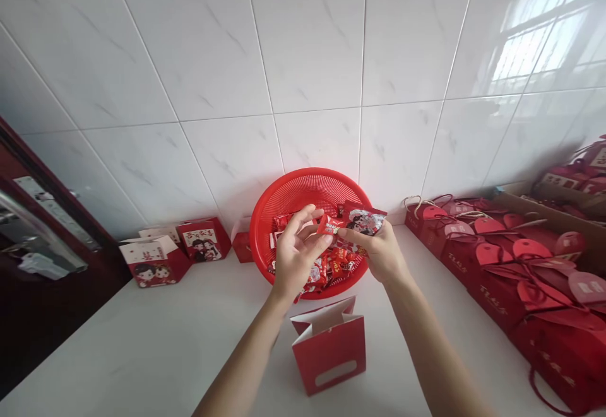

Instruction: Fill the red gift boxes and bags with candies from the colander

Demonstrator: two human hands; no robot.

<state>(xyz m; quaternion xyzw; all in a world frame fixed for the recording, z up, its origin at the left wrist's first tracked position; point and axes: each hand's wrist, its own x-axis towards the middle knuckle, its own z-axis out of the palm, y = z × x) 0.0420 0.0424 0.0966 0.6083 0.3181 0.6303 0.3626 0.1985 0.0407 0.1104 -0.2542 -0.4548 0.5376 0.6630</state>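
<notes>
Both my hands are raised over a red plastic basket (265,215) that leans near the tiled wall and holds several red candy packets (341,262). My left hand (296,253) has its thumb and fingers closed on a small red packet (330,224). In my right hand (379,246) is a larger red packet with a cartoon print (362,220), and its fingertips touch the small packet too. Below the basket, nearer to me, an open red paper box (331,351) with an oval cut-out stands upright on the white table.
Small red and white boxes (154,262) stand at the left against the wall. Rows of closed red gift boxes (511,278) with ribbons line the right side, with a cardboard carton (521,199) behind them. A dark door (47,246) is at the far left.
</notes>
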